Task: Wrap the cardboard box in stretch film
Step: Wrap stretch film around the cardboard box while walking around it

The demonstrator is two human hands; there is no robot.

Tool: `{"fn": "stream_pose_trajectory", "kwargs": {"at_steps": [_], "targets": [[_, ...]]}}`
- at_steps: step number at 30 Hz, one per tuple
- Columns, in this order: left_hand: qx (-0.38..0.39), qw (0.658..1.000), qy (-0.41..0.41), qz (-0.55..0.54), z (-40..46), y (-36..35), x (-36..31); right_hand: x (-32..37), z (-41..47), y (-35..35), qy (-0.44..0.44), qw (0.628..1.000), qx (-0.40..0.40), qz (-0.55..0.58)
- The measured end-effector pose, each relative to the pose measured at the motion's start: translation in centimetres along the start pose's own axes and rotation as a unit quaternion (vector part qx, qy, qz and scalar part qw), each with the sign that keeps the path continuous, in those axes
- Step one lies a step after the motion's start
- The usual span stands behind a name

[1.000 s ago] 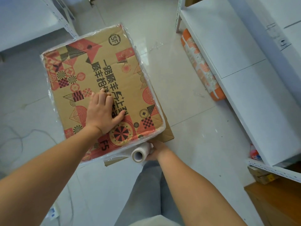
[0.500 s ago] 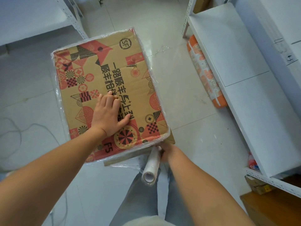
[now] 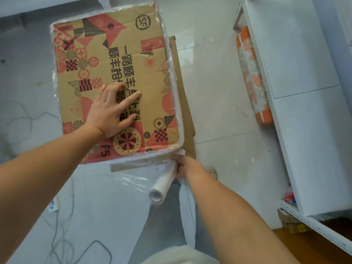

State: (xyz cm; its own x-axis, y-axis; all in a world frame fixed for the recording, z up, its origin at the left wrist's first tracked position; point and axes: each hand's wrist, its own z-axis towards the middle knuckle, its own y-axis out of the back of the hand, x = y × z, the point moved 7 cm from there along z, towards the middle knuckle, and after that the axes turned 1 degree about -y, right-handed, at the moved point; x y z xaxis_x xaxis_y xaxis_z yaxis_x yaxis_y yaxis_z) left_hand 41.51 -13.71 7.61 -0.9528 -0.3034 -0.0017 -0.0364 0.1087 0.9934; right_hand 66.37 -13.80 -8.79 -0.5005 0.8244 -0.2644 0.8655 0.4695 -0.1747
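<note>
A brown cardboard box (image 3: 122, 54) with red and black printed patterns stands on the floor, its sides banded in clear stretch film. My left hand (image 3: 112, 111) presses flat on its top face with fingers spread. My right hand (image 3: 182, 165) grips a white roll of stretch film (image 3: 163, 184) at the box's near right corner. The roll points toward me and a sheet of film runs from it along the box's near side. My right fingers are hidden behind the roll.
A flat cardboard sheet (image 3: 183, 103) lies under the box. White metal shelving (image 3: 297, 92) runs along the right, with an orange patterned roll (image 3: 251, 77) on the floor beside it. Grey cables (image 3: 62, 242) trail on the tiled floor at the left. My legs are below.
The roll has swung from lying across the box's near edge to pointing toward me at the near right corner. My left hand has stayed pressed on the box top.
</note>
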Motion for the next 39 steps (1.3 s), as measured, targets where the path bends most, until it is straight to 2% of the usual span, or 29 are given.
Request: {"fn": "stream_pose_trajectory", "kwargs": {"at_steps": [3,6,8,11,14,16,21,25,27,34,37,39], "targets": [[0.043,0.999,0.015,0.001,0.0,-0.9,0.3,0.8,0.3,1.7,0.026,0.999,-0.043,-0.016],[0.064,0.996,0.051,-0.023,0.2,-1.4,0.9,1.5,1.1,3.5,0.020,0.996,-0.066,0.051],[0.069,0.991,0.095,-0.065,0.6,-1.1,1.0,1.7,1.6,3.7,-0.003,0.995,-0.044,0.085],[0.046,0.977,0.169,-0.118,0.7,-0.6,0.4,2.4,1.9,3.0,0.004,0.996,-0.022,0.084],[0.000,0.973,0.207,-0.104,0.6,-0.5,-0.4,3.1,1.9,2.6,0.016,0.999,-0.017,0.035],[-0.008,0.973,0.211,-0.088,0.5,-0.6,-0.5,3.9,1.4,2.9,0.013,1.000,-0.012,0.021],[-0.024,0.975,0.207,-0.076,0.5,-0.5,-0.7,5.8,0.9,5.7,0.014,0.998,-0.063,0.027],[-0.025,0.975,0.207,-0.076,0.7,-0.6,-0.7,6.2,0.1,5.5,-0.031,0.999,-0.019,0.034],[-0.026,0.975,0.207,-0.075,0.7,-0.6,-0.6,6.7,-0.5,4.8,-0.028,1.000,-0.008,0.006],[-0.022,0.976,0.201,-0.076,0.8,-0.8,-0.4,10.7,-2.3,5.4,0.017,0.987,-0.068,-0.142],[-0.020,0.977,0.198,-0.076,0.8,-0.9,-0.3,11.7,-2.7,5.2,0.023,0.986,-0.069,-0.151],[-0.018,0.977,0.198,-0.075,0.8,-0.9,-0.4,11.9,-3.0,4.8,0.025,0.990,-0.070,-0.119]]}}
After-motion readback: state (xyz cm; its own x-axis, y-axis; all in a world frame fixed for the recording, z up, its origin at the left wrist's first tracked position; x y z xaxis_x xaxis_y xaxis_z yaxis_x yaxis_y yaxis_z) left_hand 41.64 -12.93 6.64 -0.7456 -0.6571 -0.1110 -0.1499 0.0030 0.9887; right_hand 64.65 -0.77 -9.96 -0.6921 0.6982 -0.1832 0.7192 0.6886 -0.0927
